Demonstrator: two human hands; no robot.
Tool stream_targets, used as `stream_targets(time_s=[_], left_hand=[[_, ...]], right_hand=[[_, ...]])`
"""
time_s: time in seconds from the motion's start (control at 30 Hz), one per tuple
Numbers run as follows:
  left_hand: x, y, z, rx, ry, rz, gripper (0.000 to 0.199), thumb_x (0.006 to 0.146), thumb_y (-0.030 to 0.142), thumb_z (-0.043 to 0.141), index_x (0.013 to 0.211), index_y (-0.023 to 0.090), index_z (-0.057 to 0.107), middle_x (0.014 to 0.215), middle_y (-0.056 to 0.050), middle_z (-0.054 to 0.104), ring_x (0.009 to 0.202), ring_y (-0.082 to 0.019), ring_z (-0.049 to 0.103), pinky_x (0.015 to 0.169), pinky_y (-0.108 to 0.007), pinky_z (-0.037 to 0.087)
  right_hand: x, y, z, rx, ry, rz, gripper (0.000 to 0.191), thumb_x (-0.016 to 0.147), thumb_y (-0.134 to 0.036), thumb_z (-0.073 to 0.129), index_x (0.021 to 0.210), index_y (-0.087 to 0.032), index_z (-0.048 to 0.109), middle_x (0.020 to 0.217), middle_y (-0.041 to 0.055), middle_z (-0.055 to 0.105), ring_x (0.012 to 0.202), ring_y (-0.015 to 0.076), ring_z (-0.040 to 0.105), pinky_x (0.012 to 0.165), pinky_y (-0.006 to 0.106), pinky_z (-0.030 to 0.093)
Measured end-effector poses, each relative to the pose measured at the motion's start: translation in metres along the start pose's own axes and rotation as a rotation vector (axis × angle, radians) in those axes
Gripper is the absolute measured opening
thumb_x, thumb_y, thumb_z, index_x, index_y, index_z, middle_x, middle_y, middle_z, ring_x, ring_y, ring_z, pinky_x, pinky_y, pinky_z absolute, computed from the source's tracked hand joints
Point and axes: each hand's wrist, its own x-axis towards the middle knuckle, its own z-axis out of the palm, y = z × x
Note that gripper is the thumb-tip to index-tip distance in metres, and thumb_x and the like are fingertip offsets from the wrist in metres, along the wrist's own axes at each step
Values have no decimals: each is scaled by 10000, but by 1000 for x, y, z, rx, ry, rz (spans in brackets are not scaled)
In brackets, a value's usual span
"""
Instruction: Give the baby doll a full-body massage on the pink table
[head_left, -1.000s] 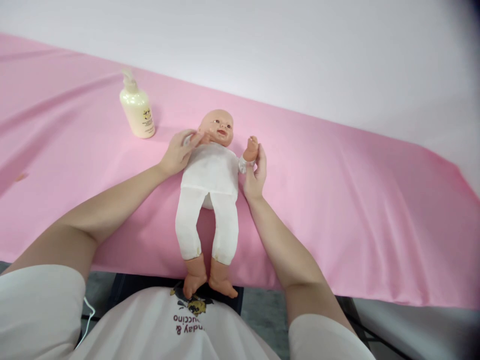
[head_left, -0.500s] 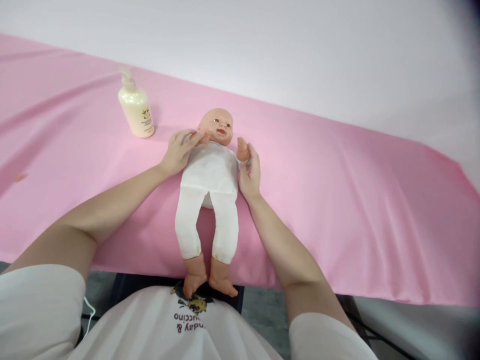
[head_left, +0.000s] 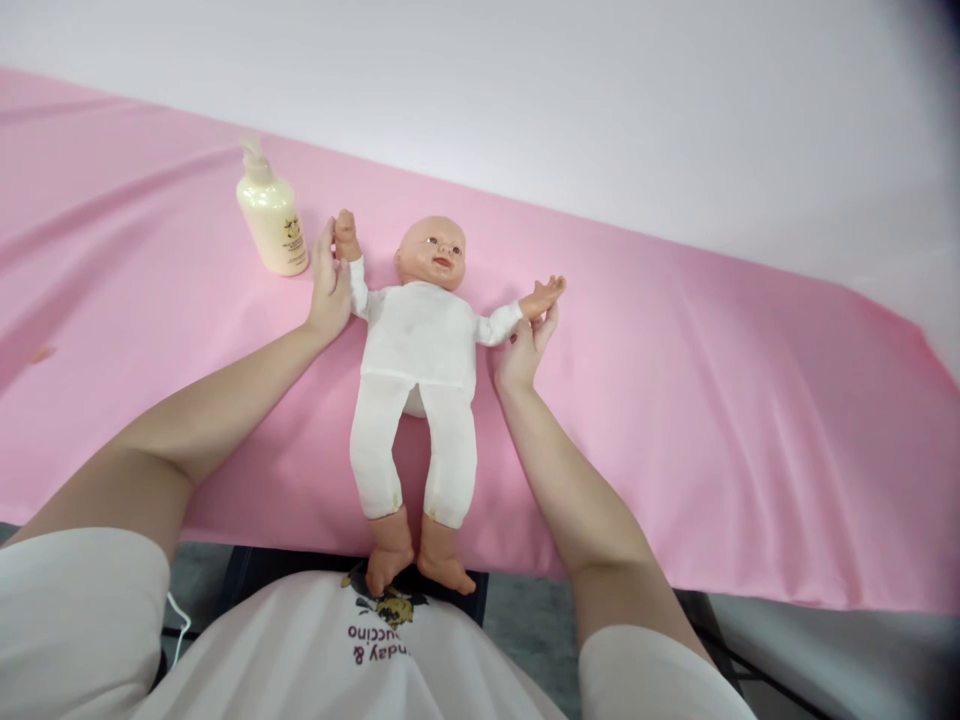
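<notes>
A baby doll (head_left: 418, 335) in white clothes lies on its back, its head away from me and its bare feet over the near edge of the pink cloth. Both its arms are spread out to the sides. My left hand (head_left: 328, 288) grips the doll's raised arm on the left near the wrist, some fingers hidden behind it. On the other side my right hand (head_left: 526, 350) is closed around the doll's other forearm from below, by the wrist. Part of its fingers is covered by the doll's hand.
A pump bottle (head_left: 274, 225) of pale yellow liquid stands just left of my left hand. Pink cloth (head_left: 675, 400) covers the table, with folds at the left and right. Behind it rises a white wall (head_left: 600, 100). A white cable (head_left: 180, 625) hangs below the near edge.
My hands have moved apart, drawing the doll's arms outward from its chest and sides. The doll's body and the bottle have stayed in place.
</notes>
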Motion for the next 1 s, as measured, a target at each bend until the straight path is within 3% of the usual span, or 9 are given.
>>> stream_targets(time_s=[0.07, 0.2, 0.37, 0.43, 0.57, 0.7, 0.8, 0.87, 1.0], left_hand=[[-2, 8, -1, 40, -50, 42, 656, 1021, 648, 243, 1613, 376, 168, 1633, -102, 315, 1508, -261, 336, 1245, -492, 276], [-7, 29, 0, 120, -181, 159, 631, 1027, 623, 237, 1577, 331, 339, 1572, -138, 370, 1471, -297, 355, 1223, -515, 283], [-10, 41, 8, 189, -398, 295, 545, 1066, 525, 233, 1445, 310, 561, 1419, -120, 544, 1339, -255, 488, 1156, -493, 365], [-10, 42, 9, 208, -424, 299, 522, 1073, 500, 242, 1407, 319, 599, 1399, -107, 571, 1325, -248, 500, 1150, -493, 369], [-10, 41, 7, 167, -358, 315, 527, 1073, 482, 238, 1452, 293, 551, 1402, -129, 565, 1322, -255, 514, 1143, -492, 391], [-9, 32, 2, 93, -213, 233, 623, 1042, 596, 232, 1597, 317, 274, 1543, -130, 444, 1435, -275, 435, 1186, -491, 366], [-5, 18, 1, -12, -87, 94, 644, 1033, 619, 258, 1612, 395, 84, 1637, -99, 332, 1436, -244, 460, 1140, -442, 444], [-2, 6, 2, -49, -22, 26, 657, 1035, 622, 242, 1613, 384, 40, 1651, -103, 319, 1436, -217, 473, 1134, -406, 469], [4, -15, 4, -11, 29, 31, 696, 1023, 646, 94, 1635, 318, 50, 1700, -74, 231, 1563, -171, 284, 1271, -368, 329]], right_hand=[[-1, -10, 3, 15, 10, -7, 600, 1027, -376, 315, 1603, -319, 158, 1666, 88, 266, 1540, 213, 338, 1234, 592, 327], [-5, -26, 5, -25, -154, -36, 568, 1033, -453, 385, 1569, -289, 292, 1602, 102, 391, 1499, 245, 408, 1230, 584, 346], [-7, -34, 4, -173, -341, -88, 452, 1031, -448, 411, 1438, -292, 530, 1440, 88, 573, 1390, 242, 508, 1225, 550, 374], [-7, -36, 4, -208, -372, -90, 442, 1033, -449, 396, 1417, -294, 553, 1427, 83, 580, 1387, 235, 507, 1228, 540, 379], [-8, -37, 6, -150, -289, -32, 496, 1032, -488, 397, 1483, -290, 452, 1498, 99, 517, 1421, 235, 484, 1222, 550, 384], [-6, -20, 6, 10, -100, 33, 570, 1019, -522, 404, 1527, -273, 332, 1588, 114, 400, 1472, 240, 433, 1212, 560, 384], [-4, 5, 5, 103, 32, 163, 574, 1010, -529, 379, 1525, -290, 291, 1566, 113, 411, 1362, 221, 541, 1111, 515, 496], [-3, 21, 4, 160, 102, 271, 595, 998, -527, 365, 1536, -297, 259, 1552, 113, 419, 1251, 209, 610, 1016, 473, 561], [-2, 38, 3, 262, 210, 392, 578, 987, -466, 333, 1526, -263, 281, 1565, 123, 391, 1254, 194, 600, 1024, 457, 557]])
